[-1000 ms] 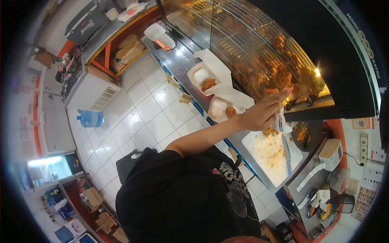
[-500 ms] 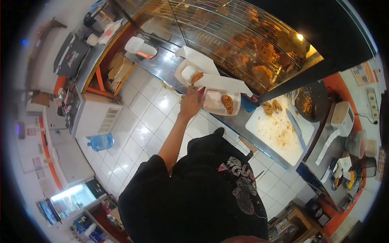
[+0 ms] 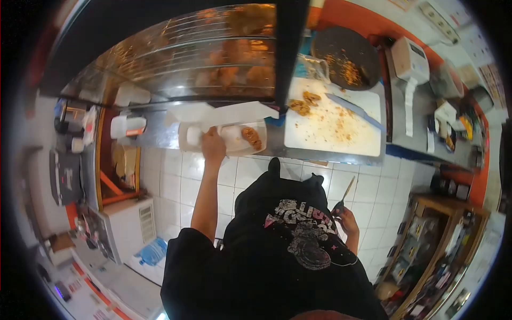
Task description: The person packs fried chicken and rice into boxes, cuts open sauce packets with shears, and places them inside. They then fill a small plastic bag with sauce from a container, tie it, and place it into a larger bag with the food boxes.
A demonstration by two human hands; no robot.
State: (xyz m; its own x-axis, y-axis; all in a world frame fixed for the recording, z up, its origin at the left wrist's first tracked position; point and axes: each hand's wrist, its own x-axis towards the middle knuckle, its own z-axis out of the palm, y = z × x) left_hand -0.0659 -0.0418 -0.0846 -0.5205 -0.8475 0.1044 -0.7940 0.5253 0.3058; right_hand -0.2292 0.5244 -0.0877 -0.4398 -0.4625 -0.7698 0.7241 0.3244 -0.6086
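Note:
Two open white takeaway boxes stand side by side on the metal counter. The left box (image 3: 184,145) has a white rice mound (image 3: 194,136). In the right box (image 3: 262,144) a piece of fried chicken (image 3: 251,138) lies beside pale rice (image 3: 231,132). My left hand (image 3: 213,148) reaches over where the boxes meet, its fingers bent downward and pressed together; what they hold, if anything, is hidden. Low at my right side, my right hand (image 3: 349,223) is closed round the dark handle of a slim tool (image 3: 348,188), whose thin shaft points away from me.
Right of the boxes, a white cutting board (image 3: 330,125) carries a knife (image 3: 354,111), fried pieces (image 3: 304,103) and crumbs. Behind it sits a dark pan (image 3: 346,58). A glass display cabinet (image 3: 234,53) rises behind the boxes. A label printer (image 3: 409,60) stands at right.
My view has swung round, so the counter now runs level and the board sits nearer the middle. My left hand remains at the boxes. My right hand has come into view with the slim tool.

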